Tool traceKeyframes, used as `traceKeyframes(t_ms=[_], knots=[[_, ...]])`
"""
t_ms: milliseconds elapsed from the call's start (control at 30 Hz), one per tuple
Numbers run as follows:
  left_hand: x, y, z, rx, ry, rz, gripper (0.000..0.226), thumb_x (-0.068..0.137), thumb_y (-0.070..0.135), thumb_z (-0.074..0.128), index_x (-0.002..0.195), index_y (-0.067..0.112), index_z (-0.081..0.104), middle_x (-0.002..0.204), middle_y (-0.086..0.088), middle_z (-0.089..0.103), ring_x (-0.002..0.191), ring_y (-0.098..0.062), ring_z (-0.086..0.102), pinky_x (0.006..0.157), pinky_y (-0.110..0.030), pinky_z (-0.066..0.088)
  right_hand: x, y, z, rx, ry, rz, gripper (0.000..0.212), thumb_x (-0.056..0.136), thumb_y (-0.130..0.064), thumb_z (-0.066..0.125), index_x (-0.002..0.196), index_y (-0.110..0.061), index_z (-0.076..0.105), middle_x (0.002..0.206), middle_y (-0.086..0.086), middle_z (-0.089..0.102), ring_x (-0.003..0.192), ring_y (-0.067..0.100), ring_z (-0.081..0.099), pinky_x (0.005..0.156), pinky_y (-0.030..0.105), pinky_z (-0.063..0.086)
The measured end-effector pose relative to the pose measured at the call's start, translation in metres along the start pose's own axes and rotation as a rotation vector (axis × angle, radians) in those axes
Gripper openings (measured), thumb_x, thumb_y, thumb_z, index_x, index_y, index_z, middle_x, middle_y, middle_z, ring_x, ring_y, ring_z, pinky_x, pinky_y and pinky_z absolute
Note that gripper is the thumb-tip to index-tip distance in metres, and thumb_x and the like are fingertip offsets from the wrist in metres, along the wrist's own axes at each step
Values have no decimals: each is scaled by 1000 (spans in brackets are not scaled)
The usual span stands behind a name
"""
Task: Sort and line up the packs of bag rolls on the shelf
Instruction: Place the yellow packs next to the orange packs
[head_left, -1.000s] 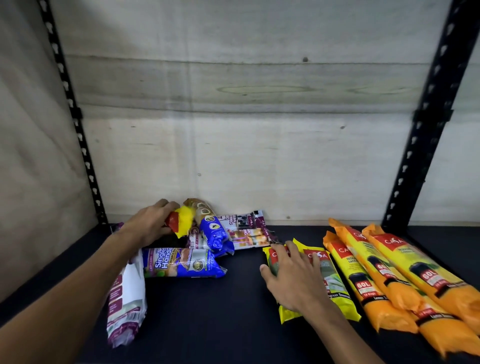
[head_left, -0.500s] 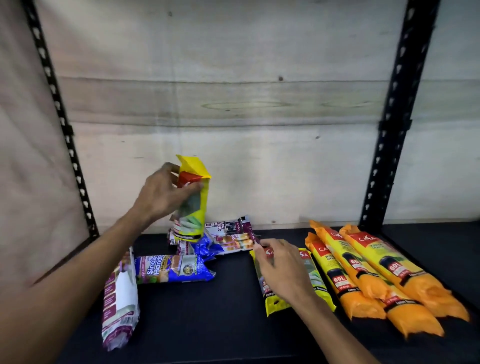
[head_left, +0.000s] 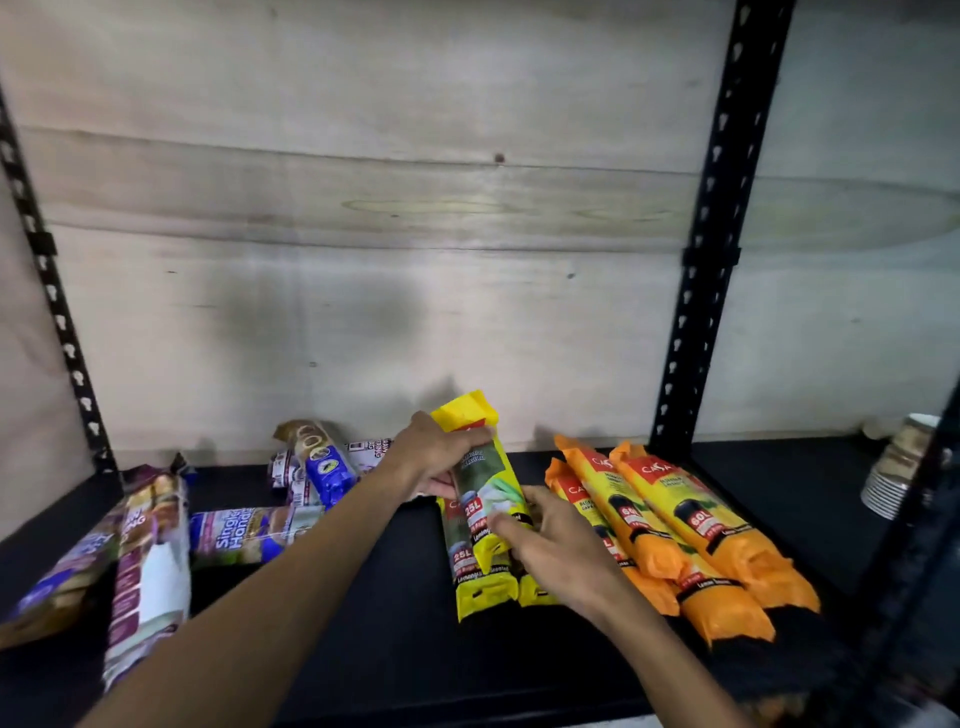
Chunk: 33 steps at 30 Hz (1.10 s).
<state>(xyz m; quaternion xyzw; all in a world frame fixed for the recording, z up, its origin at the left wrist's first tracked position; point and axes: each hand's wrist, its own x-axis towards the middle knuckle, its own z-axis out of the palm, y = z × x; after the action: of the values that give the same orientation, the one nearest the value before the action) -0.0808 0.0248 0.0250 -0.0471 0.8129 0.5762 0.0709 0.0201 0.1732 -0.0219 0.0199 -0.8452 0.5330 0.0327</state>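
Your left hand (head_left: 435, 457) has its grip clenched around a yellow pack (head_left: 485, 470), tilted above another yellow pack (head_left: 470, 571) lying on the shelf (head_left: 363, 623). Your right hand (head_left: 563, 551), fingers spread and loose, touches both, beside the orange packs (head_left: 675, 530).

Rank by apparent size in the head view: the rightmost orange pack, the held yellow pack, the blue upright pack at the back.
1. Rightmost orange pack, largest.
2. Held yellow pack, partly hidden by the left hand, so unsure.
3. Blue upright pack, smallest, though farthest.
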Motion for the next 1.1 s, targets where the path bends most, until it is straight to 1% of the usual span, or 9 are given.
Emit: traceKeyframes(t_ms=[167, 367, 433, 533, 633, 767, 833, 1000, 1100], knots=[[-3, -11, 17, -11, -15, -42, 67, 80, 44, 75, 123, -2, 53, 92, -14, 72, 62, -19, 70, 43, -27, 57, -2, -2, -10, -269, -39, 86, 36, 92, -49, 51, 111, -23, 67, 105, -3, 71, 98, 19, 64, 85, 36, 51], [-18, -20, 7, 119, -19, -5, 31, 95, 39, 57, 95, 9, 61, 82, 1, 61, 73, -11, 58, 65, -30, 59, 6, -1, -20, -330, -62, 212, 59, 97, -52, 40, 125, -5, 62, 132, 17, 62, 121, 34, 57, 103, 48, 44], [-25, -27, 3, 168, -20, -10, 30, 95, 42, 55, 92, 12, 58, 84, 5, 59, 84, -12, 57, 76, -33, 55, 9, -1, -21, -358, -35, 227, 64, 94, -62, 38, 128, -12, 61, 136, 13, 58, 122, 32, 55, 100, 45, 44], [-34, -38, 2, 109, -142, -135, 33, 94, 46, 56, 109, 17, 56, 108, 0, 61, 103, -22, 58, 84, -39, 57, 14, 0, -18, -376, -13, 213, 58, 93, -65, 40, 124, -21, 62, 127, 5, 61, 110, 24, 58, 95, 43, 48], [-34, -46, 10, 56, -187, -145, 36, 91, 38, 65, 117, 15, 53, 113, -6, 68, 100, -21, 66, 83, -39, 60, 17, 2, -18, -402, -13, 181, 48, 96, -56, 45, 117, -19, 68, 113, 5, 69, 97, 22, 64, 88, 41, 52], [-32, -48, 19, -56, -209, -141, 42, 89, 28, 69, 121, 15, 45, 114, -10, 68, 100, -22, 69, 77, -36, 62, 20, 0, -24, -429, 4, 173, 41, 97, -48, 49, 114, -16, 68, 112, 9, 70, 101, 24, 65, 89, 41, 52], [-33, -48, 15, -54, -216, -135, 48, 88, 32, 70, 127, 14, 49, 119, -8, 65, 105, -22, 66, 81, -37, 62, 23, -2, -26, -457, 90, 161, 45, 96, -49, 51, 123, -16, 63, 124, 8, 65, 112, 27, 61, 94, 41, 48], [-45, -50, -37, 195, -58, 81, 32, 92, 37, 63, 116, 15, 63, 107, 2, 60, 101, -15, 61, 75, -27, 58, 41, -18, -6, -504, 256, -53, 46, 93, -47, 55, 130, -20, 61, 132, 5, 62, 126, 28, 52, 106, 42, 42], [-51, -59, -91, 504, 134, 164, 14, 91, 35, 61, 96, 25, 69, 95, 8, 69, 93, -14, 65, 88, -32, 53, 55, -37, 27, -483, 199, -98, 45, 91, -47, 56, 127, -20, 63, 128, 7, 63, 122, 27, 55, 102, 39, 46]])
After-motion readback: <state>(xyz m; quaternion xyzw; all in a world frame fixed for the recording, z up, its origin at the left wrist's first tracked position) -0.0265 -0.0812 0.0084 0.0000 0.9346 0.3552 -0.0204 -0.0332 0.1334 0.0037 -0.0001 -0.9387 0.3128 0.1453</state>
